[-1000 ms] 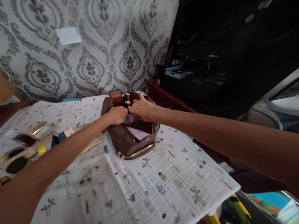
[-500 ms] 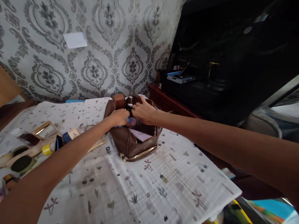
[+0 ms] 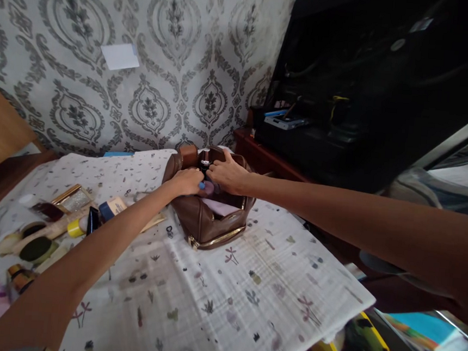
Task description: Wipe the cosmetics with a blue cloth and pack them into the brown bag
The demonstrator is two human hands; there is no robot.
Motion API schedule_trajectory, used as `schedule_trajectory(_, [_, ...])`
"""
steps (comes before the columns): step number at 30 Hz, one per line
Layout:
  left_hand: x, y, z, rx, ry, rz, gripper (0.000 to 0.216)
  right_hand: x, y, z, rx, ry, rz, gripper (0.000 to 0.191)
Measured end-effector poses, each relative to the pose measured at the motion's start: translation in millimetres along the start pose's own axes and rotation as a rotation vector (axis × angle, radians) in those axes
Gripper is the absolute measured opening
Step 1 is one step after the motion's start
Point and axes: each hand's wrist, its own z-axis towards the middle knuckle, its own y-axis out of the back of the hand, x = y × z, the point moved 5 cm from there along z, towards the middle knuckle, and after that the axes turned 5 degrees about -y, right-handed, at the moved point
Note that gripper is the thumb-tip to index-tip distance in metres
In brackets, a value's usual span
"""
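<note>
A brown zipped bag (image 3: 197, 221) stands open on the patterned cloth (image 3: 247, 308), with a gold zip along its front. Both of my hands reach into its mouth. My left hand (image 3: 188, 182) is closed at the left side of the opening, a small blue spot showing at its fingertips; what it grips is hidden. Opposite it, my right hand (image 3: 229, 175) has curled fingers inside the bag and its thumb near the back rim; I cannot make out what they hold. A dark bottle with a silver cap (image 3: 206, 156) stands up between the hands. Pale lilac material (image 3: 221, 208) shows inside.
Cosmetics lie at the left: a glittery gold-edged palette (image 3: 74, 200), a yellow-capped tube (image 3: 76, 228), a round dark green item (image 3: 38, 250) and several others. A large black screen (image 3: 348, 87) stands at the right. Behind is a patterned wall (image 3: 167, 98).
The view has shifted slightly. Both hands stay in the bag in nearly the same pose, and the bottle still stands between them.
</note>
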Motion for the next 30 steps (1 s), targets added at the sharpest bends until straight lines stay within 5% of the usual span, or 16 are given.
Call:
schedule_trajectory(9, [11.8,-2.9,7.4,-0.083,-0.003,-0.135,0.037,-6.8,15.9,-0.2,0.08,-0.027,0.05,0.028])
schedule_trajectory(13, [16.6,9.5,10.1,-0.248,0.0,-0.227,0.023,-19.9,30.6,-10.8,0.034,-0.072,0.103,0.024])
schedule_trajectory(21, [27.3,42.2,11.2,-0.556,0.097,-0.325,0.033,-17.1,27.7,-28.0,-0.008,-0.1,0.152,0.03])
schedule_trajectory(25, [18.3,43.0,8.1,-0.558,0.091,-0.3,0.036,-9.2,25.5,-22.9,0.02,-0.027,0.071,0.032])
schedule_trajectory(30, [8.2,37.4,3.0,-0.329,0.117,-0.08,0.032,-4.9,25.3,-18.0,0.085,0.015,0.027,0.026])
